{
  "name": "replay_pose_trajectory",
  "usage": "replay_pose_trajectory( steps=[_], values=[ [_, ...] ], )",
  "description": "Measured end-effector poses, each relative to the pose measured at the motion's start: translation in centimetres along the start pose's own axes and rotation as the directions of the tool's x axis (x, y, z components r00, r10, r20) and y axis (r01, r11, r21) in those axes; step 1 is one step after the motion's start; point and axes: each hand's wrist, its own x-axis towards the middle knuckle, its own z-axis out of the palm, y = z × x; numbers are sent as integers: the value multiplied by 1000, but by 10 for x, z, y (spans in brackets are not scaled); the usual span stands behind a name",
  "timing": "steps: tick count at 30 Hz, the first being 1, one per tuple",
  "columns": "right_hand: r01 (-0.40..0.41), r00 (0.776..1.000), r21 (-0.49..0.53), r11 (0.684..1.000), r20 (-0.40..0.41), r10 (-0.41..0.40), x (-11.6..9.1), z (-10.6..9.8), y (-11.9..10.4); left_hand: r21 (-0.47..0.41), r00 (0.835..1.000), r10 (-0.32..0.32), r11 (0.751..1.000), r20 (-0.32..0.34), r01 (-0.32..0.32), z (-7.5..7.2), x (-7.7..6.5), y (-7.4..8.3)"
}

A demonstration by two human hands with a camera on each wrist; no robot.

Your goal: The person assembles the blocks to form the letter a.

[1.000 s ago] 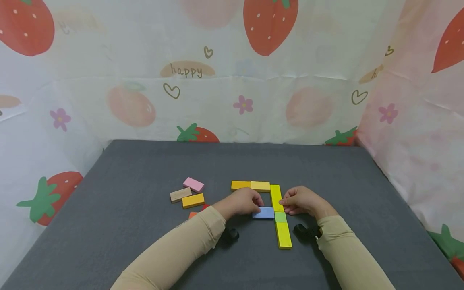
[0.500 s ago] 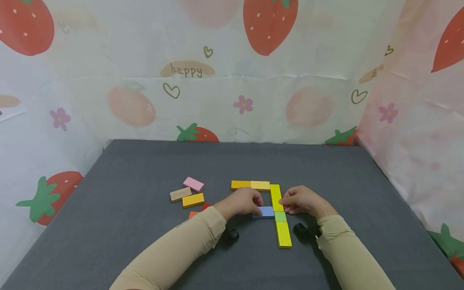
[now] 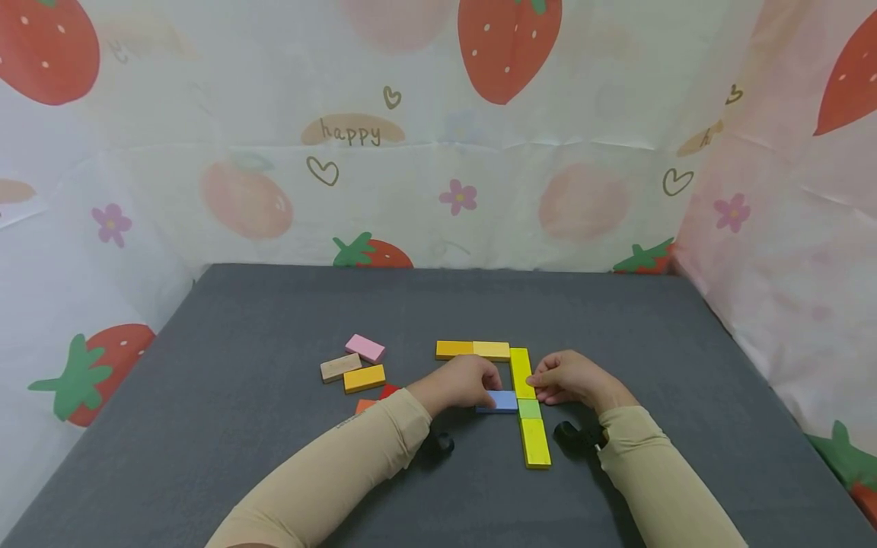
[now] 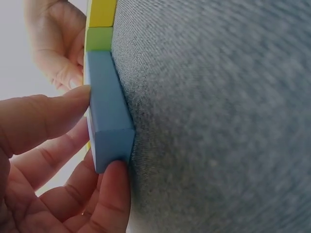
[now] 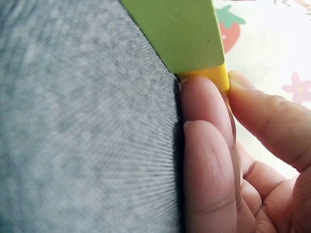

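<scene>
My left hand (image 3: 464, 380) grips a blue wooden block (image 3: 503, 401) lying flat on the grey cloth. In the left wrist view, the thumb (image 4: 73, 97) lies on the block's upper edge and a finger reaches its near end. Beside the upper yellow block (image 3: 522, 373), my right hand (image 3: 574, 378) pinches its right side, the thumb on top and fingertips low at the cloth. A small green block (image 3: 529, 409) sits between that one and a lower yellow block (image 3: 536, 443). The blue block's right end meets this column near the green block.
An orange-yellow block (image 3: 454, 350) and a pale yellow block (image 3: 491, 351) form a row at the column's top. To the left lie loose pink (image 3: 365, 348), plain wood (image 3: 340, 368) and orange-yellow blocks (image 3: 365, 379), plus red and orange ones partly behind the left sleeve.
Both hands keep their places on the blue and yellow blocks. Only a very slight shift of the whole head view shows.
</scene>
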Motion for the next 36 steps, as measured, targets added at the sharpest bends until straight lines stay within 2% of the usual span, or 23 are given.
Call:
replay_pose_trajectory(
  steps=[8,14,18,23,32,36],
  values=[
    [0,1000,8,1000,3,0,1,0,0,-46,1000,-18,999,-4,18,0,1,-5],
    [-10,1000,4,1000,-4,10,2,1,-1,-106,1000,4,994,1,-4,-6,0,-13],
    [-13,1000,-6,1000,-10,13,2,1,0,-177,1000,18,984,13,-15,-13,-2,-21],
    [-17,1000,-12,1000,-17,17,2,1,0,-271,1000,-8,963,30,16,-22,-6,-28],
    [-20,1000,-14,1000,-21,19,2,2,0,-305,999,-9,952,-42,-4,-44,-25,-39],
    [-13,1000,-15,1000,-19,13,1,2,0,-272,995,-27,962,-92,1,-52,-33,-45]
  ],
)
